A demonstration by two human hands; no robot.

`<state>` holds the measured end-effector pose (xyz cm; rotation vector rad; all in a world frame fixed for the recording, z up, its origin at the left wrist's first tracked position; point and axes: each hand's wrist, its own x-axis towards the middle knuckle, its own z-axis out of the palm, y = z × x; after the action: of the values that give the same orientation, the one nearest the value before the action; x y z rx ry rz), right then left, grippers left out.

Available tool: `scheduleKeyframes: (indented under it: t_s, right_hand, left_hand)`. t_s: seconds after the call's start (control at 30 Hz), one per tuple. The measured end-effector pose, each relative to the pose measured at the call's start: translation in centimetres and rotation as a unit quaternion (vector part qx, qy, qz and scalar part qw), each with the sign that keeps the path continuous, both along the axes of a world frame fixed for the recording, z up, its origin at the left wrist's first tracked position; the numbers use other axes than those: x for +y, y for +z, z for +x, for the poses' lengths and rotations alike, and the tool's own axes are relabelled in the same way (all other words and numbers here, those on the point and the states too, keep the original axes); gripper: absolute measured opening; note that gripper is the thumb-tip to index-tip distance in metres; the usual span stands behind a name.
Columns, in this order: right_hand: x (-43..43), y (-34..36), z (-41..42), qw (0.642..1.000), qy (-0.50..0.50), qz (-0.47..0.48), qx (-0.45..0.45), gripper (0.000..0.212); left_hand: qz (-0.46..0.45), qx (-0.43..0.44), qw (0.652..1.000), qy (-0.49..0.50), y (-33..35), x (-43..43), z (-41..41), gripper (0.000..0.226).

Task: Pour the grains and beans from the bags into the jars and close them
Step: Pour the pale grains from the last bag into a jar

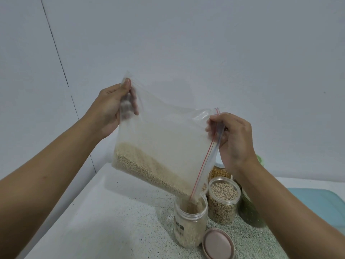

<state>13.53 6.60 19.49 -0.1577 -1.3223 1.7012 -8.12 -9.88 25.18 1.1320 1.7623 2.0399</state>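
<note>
A clear zip bag [164, 139] with pale grain in its lower edge hangs tilted above the counter. My left hand [110, 109] pinches its upper left corner. My right hand [233, 139] pinches the red-striped zip edge on the right. Grain runs out of the bag's lowest corner into an open clear jar [190, 225], partly filled and standing on the speckled counter [121, 221]. A pink lid [218, 243] lies flat on the counter, right of the jar's base.
Behind the open jar stands an uncovered jar of beige beans [223, 200]. A jar of dark green beans [250, 214] is partly hidden by my right forearm. Yellow-brown grain in another container [220, 172] shows farther back. A light blue tray [317, 206] lies at the right.
</note>
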Motion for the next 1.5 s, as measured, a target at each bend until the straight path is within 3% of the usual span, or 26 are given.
scheduleKeyframes:
  t_s: [1.5]
  right_hand:
    - [0.17,-0.08,0.19,1.0,-0.023,-0.009,-0.004,0.023]
  left_hand:
    - [-0.007,0.003,1.0,-0.007,0.43,0.3,0.79,0.04]
